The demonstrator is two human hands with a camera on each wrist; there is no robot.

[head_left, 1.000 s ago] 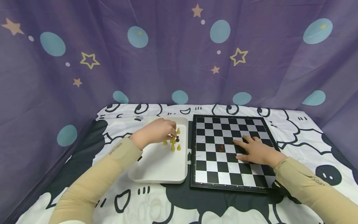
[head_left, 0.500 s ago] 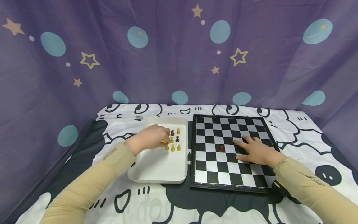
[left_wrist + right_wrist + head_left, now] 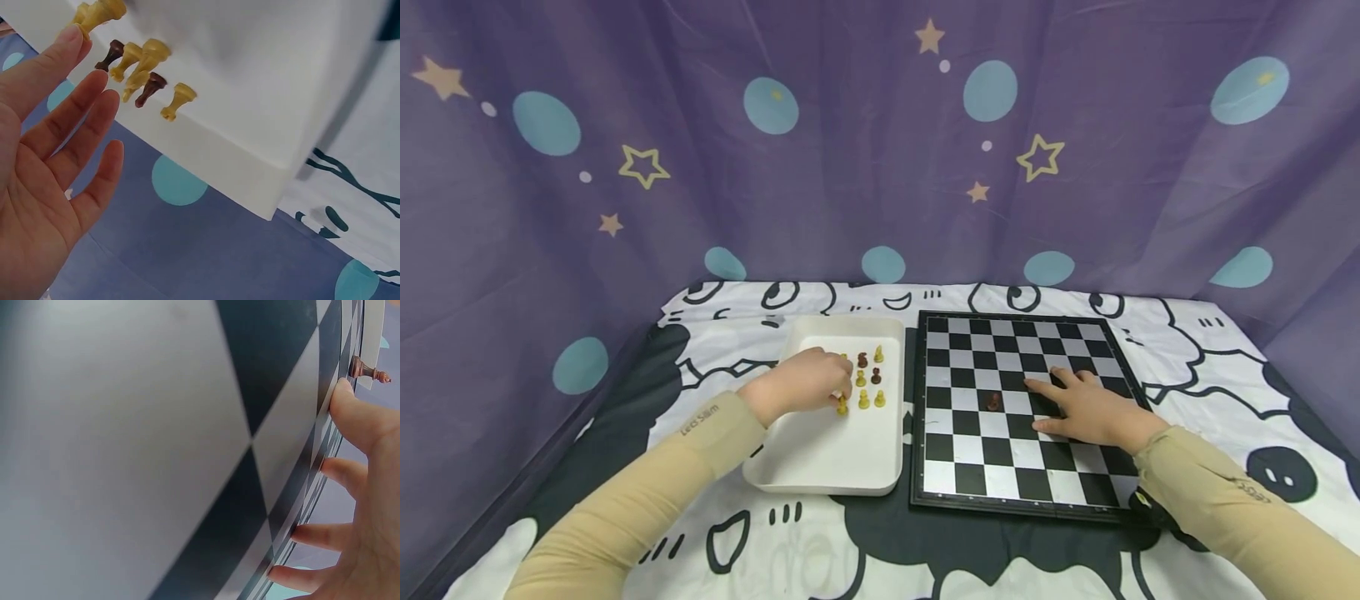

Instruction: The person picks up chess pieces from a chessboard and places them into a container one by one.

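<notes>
My left hand (image 3: 808, 382) is over the white tray (image 3: 820, 467), pinching a yellow chess piece (image 3: 842, 407) at the tray floor. In the left wrist view the thumb lies against that yellow chess piece (image 3: 103, 14), while the other fingers extend loosely. Several yellow and dark brown chess pieces (image 3: 862, 359) stand to its right in the tray. My right hand (image 3: 1090, 408) rests with spread fingers on the black-and-white chessboard (image 3: 985, 450). One reddish-brown chess piece (image 3: 993, 402) stands on the board left of that hand; it shows beyond the thumb in the right wrist view (image 3: 369, 370).
The tray and the board lie side by side on a cartoon-print cloth (image 3: 797, 542). A raised black rim (image 3: 1022, 506) frames the board, and the tray has low walls. Behind everything hangs a purple curtain (image 3: 880, 183) with stars and blue dots.
My left hand has moved left and nearer me within the tray, uncovering pieces at the tray's right. A yellow chess piece now stands lower at its fingertips. The right hand has stayed put.
</notes>
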